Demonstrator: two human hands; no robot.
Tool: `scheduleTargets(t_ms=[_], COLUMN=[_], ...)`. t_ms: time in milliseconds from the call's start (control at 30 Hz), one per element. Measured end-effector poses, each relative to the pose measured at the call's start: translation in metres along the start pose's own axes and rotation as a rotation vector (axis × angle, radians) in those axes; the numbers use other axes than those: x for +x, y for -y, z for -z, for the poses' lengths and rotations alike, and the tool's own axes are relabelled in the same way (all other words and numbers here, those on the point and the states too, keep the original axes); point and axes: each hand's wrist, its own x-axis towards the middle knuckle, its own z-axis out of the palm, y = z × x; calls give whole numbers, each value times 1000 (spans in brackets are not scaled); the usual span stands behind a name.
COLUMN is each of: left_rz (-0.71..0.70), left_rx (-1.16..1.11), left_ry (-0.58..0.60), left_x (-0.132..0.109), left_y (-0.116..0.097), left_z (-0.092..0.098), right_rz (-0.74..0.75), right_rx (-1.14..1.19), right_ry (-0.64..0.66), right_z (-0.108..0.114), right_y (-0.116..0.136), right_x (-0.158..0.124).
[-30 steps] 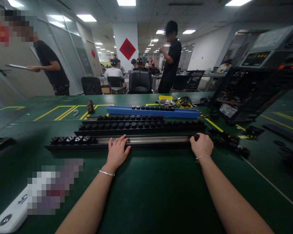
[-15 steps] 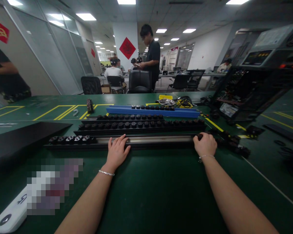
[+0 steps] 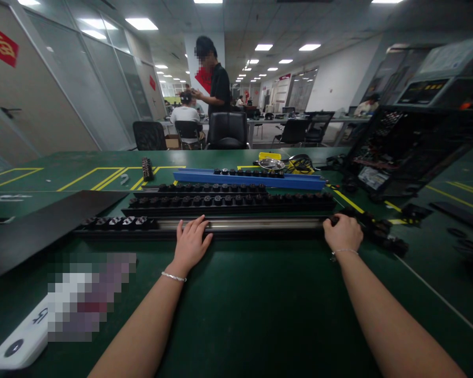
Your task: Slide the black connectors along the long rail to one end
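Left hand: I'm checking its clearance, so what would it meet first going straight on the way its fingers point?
Beyond the near rail it touches, the left hand would probably meet the next black rail, lined with dark parts; depth is hard to judge.

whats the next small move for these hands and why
Perhaps press the left hand lightly down to steady the black rail before the right hand shifts the small dark part: the left lies mid-rail, and the right seems to pinch that part near the rail's right end, where a tug could drag the rail.
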Motion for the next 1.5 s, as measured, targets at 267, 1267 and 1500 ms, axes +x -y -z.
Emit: scheduleTargets(t_ms=[267, 1267, 1500], left_rz=[-3, -9, -12], left_rx=[-1, 8, 4], left_ry=[-6, -13, -29], left_x=[0, -1, -1], left_y=[-1, 1, 1], left_z=[1, -1, -1], right_rz=[-14, -172, -185], right_rx=[85, 180, 217], right_ry=[-1, 53, 29], right_z=[-4, 4, 0], right_y=[-10, -26, -27], right_x=[6, 26, 28])
